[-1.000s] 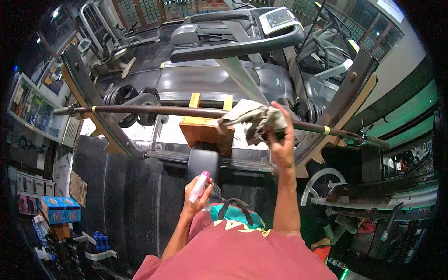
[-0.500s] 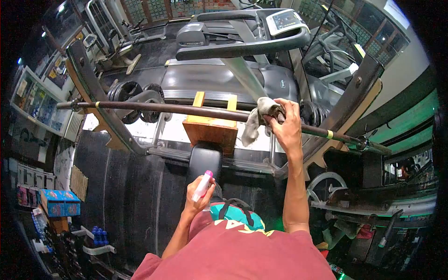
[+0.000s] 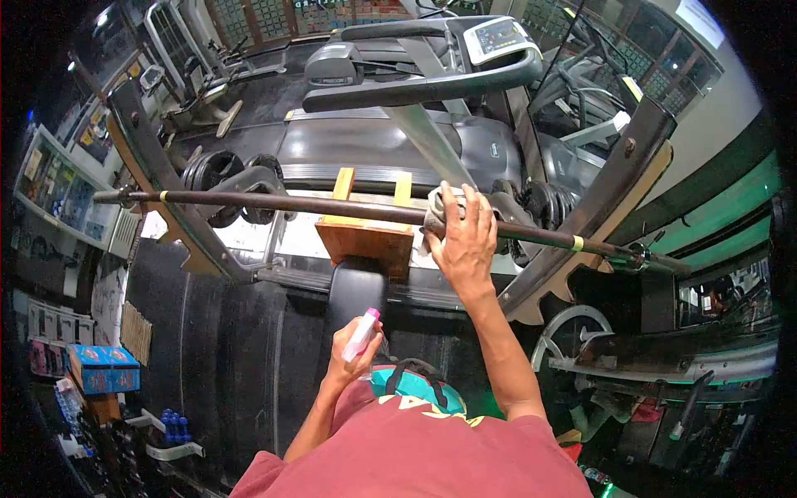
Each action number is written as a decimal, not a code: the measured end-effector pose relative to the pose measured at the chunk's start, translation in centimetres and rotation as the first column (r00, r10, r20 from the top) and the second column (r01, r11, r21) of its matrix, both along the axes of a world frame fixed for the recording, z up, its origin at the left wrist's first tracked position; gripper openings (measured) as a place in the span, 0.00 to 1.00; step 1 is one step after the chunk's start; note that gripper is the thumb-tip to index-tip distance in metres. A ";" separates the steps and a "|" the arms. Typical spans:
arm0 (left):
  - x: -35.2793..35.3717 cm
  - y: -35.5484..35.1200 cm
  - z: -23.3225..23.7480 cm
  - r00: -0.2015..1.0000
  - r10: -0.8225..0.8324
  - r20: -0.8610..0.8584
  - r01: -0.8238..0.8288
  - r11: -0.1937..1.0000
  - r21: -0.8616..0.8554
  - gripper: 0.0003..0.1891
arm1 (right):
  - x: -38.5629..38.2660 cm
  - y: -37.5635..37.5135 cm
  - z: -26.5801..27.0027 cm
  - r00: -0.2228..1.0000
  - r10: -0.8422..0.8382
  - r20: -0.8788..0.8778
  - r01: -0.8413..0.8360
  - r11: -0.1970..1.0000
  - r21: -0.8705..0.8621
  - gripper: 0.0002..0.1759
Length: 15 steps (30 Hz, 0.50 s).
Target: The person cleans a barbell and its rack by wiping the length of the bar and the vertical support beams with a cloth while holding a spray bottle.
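A long dark barbell with yellow bands lies across the rack. My right hand presses a greyish cloth over the bar, right of its middle, with the fingers curved over the cloth. Lower down, my left hand is wrapped round a small white spray bottle with a pink top, held in front of my body. Beneath the bar stands a wooden block, and a black bench pad lies on the near side of it.
Slanted rack uprights stand at both ends of the bar. Behind it is a treadmill, with weight plates near the left upright. Blue boxes sit at lower left; a wheeled machine stands at right.
My right hand has moved left along the barbell with the cloth, from lifted folds to lying over the bar. My left hand still holds the spray bottle in nearly the same place.
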State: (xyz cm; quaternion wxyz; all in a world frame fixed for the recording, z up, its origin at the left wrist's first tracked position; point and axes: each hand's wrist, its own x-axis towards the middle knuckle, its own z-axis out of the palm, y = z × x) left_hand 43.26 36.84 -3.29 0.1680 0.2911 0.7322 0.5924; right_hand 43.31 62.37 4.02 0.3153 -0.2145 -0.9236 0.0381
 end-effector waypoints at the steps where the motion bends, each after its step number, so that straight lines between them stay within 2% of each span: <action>1: -0.1 0.1 0.0 1.000 -0.008 0.000 0.008 1.000 -0.001 0.08 | 0.0 0.5 -0.4 0.998 0.064 0.017 -0.064 0.998 0.023 0.38; 2: -0.1 0.3 0.0 1.000 -0.016 -0.006 0.016 1.000 -0.013 0.08 | 0.1 0.9 -0.6 0.991 0.127 0.038 -0.128 0.991 0.047 0.36; 3: 0.0 0.5 -0.1 1.000 -0.026 -0.008 0.026 0.999 -0.023 0.08 | 0.5 0.8 0.5 0.983 0.183 -0.027 -0.183 0.983 -0.003 0.30; 6: 0.0 1.2 -0.8 0.997 -0.064 0.038 0.065 0.998 -0.014 0.08 | 2.0 3.2 0.1 0.978 0.201 -0.058 -0.204 0.978 -0.044 0.27; 8: -0.1 1.6 -0.3 0.995 -0.098 0.001 0.098 0.994 -0.054 0.09 | 3.5 4.5 0.3 0.985 0.159 -0.069 -0.159 0.987 0.005 0.26; 10: -0.1 1.9 -0.1 0.990 -0.122 -0.065 0.119 0.992 -0.039 0.09 | 5.7 6.1 0.1 0.999 -0.002 -0.050 0.003 1.000 0.023 0.27; 14: -0.2 1.9 0.1 0.992 -0.126 -0.010 0.125 0.991 -0.044 0.09 | 10.0 9.6 -1.3 0.955 -0.270 -0.124 0.274 0.962 0.012 0.32; 15: -0.3 1.8 -0.2 0.992 -0.126 -0.009 0.125 0.991 -0.043 0.09 | 10.5 9.9 -1.4 0.936 -0.303 -0.181 0.300 0.953 -0.042 0.36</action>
